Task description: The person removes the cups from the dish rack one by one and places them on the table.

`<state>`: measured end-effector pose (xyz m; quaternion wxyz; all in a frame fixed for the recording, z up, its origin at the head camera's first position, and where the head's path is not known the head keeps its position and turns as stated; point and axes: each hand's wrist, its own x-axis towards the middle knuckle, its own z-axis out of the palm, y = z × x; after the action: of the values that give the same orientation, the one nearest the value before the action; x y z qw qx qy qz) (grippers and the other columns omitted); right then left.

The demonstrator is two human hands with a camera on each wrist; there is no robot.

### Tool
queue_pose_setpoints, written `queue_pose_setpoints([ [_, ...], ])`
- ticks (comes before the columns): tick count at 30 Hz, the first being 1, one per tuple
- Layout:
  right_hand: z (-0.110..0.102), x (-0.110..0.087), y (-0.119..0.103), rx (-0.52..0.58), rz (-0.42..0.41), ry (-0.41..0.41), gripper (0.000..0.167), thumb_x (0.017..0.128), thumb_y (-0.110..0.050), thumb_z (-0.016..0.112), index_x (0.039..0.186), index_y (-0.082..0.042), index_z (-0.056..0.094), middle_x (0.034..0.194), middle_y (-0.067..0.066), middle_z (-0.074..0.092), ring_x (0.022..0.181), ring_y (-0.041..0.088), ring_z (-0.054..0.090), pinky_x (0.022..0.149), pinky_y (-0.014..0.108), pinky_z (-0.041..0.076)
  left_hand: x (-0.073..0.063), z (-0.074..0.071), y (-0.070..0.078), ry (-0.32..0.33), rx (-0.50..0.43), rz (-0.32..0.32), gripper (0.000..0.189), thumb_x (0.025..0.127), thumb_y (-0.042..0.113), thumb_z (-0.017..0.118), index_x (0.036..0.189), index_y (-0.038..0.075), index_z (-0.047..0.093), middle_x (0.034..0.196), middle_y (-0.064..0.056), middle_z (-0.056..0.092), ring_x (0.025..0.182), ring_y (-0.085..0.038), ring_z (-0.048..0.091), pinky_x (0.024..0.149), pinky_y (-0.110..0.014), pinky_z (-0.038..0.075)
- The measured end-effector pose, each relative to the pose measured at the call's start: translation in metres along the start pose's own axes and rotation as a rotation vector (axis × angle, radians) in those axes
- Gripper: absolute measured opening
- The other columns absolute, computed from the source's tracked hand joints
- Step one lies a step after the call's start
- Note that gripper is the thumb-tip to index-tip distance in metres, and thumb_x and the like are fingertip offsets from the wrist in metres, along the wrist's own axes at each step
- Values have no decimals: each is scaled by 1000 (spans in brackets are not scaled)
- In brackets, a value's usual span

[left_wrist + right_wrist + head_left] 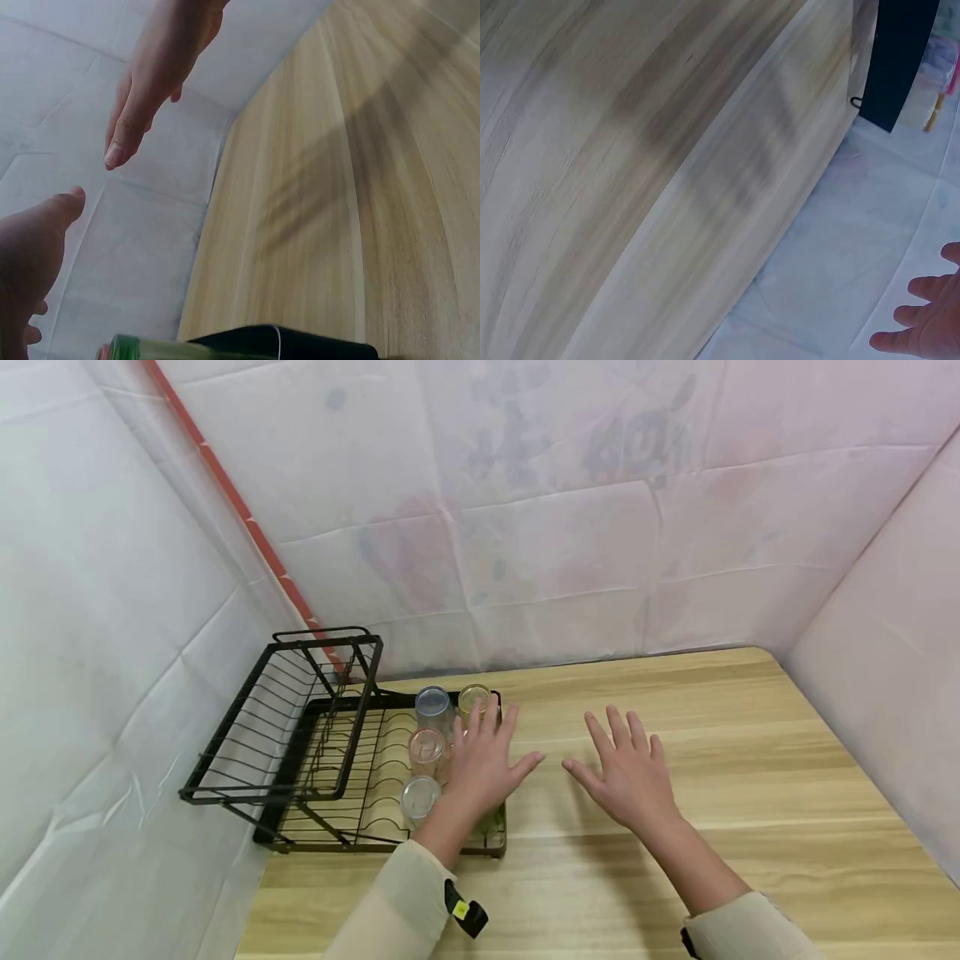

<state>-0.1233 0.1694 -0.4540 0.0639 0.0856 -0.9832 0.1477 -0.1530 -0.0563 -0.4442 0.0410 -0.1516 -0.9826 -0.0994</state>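
My left hand [483,768] hovers over the right side of a black wire dish rack, fingers spread and holding nothing. Beneath and beside it, upside-down glasses stand in the rack: a bluish one [433,703], a yellow-tinted one [475,695], a pinkish one [428,747] and a clear one [420,797]. The hand partly hides others. To the right, my right hand [630,777] is held above the wooden table with its fingers spread, empty too. In the left wrist view, a green-rimmed glass [150,349] shows at the bottom edge.
The dish rack [337,846] has a raised upper tier [262,792] on its left, near the left wall. Wood-grain tabletop [780,760] extends to the right of the rack. White sheeting [555,560] covers the walls, with a red strip [255,531] at the left corner.
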Motion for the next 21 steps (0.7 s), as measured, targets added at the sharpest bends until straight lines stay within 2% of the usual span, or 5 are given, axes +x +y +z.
queue_pose_setpoints([
  [6,3,3,-19,4,-65,15,80,92,-64,51,153,-15,35,158,19,29,145,45,22,108,70,25,-10,-4,-21,84,-71,4,79,92,67,49,155,24,31,162,-9,24,150,-36,18,116,-64,19],
  [14,16,3,-52,70,-216,26,75,90,-57,61,149,-13,43,153,20,38,139,45,35,107,65,34,-32,-11,-50,190,-113,-28,69,92,62,54,146,20,47,156,-10,36,144,-36,31,113,-63,26],
  [18,24,1,-70,120,-322,49,72,88,-52,67,145,-12,49,149,20,44,135,43,42,110,58,35,-46,-16,-64,209,-160,-60,61,91,51,64,141,18,53,153,-10,40,140,-37,36,111,-61,32],
  [21,28,0,-82,159,-382,67,69,87,-47,71,142,-10,52,144,20,48,132,40,46,106,53,42,-58,-18,-73,213,-176,-90,55,88,41,69,137,18,56,149,-11,45,135,-37,41,107,-62,36],
])
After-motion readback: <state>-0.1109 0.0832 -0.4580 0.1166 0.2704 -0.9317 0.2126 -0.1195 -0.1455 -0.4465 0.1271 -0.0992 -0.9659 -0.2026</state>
